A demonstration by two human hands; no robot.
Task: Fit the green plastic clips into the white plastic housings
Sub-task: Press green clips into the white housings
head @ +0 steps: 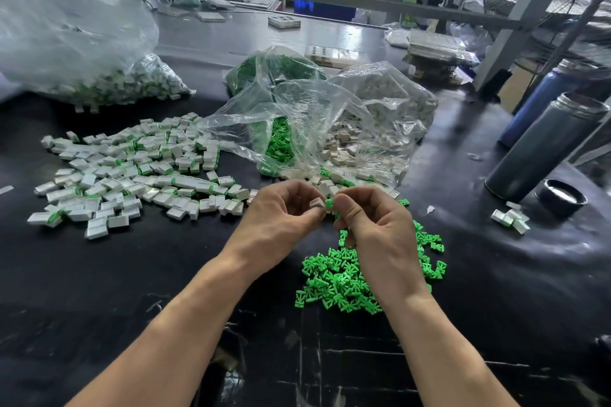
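Pinching white housing point(316, 203) in left hand point(281, 218), green clip point(329, 204) in right hand point(373, 225), clear bags point(330, 116) holding clips, housings.

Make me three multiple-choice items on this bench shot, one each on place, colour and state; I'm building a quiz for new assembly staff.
1. Where does the loose clip pile lie?
A. under the right forearm
B. inside the flask
C. at the far left

2. What colour is the clip in the right hand?
A. white
B. green
C. blue

3. How is the flask?
A. capped
B. open, its cap beside it
C. tipped over

Answers: 1 A, green clips spread below that arm. 2 B, a green piece shows at the fingertips, facing the housing in the left hand. 3 B, its mouth is bare.
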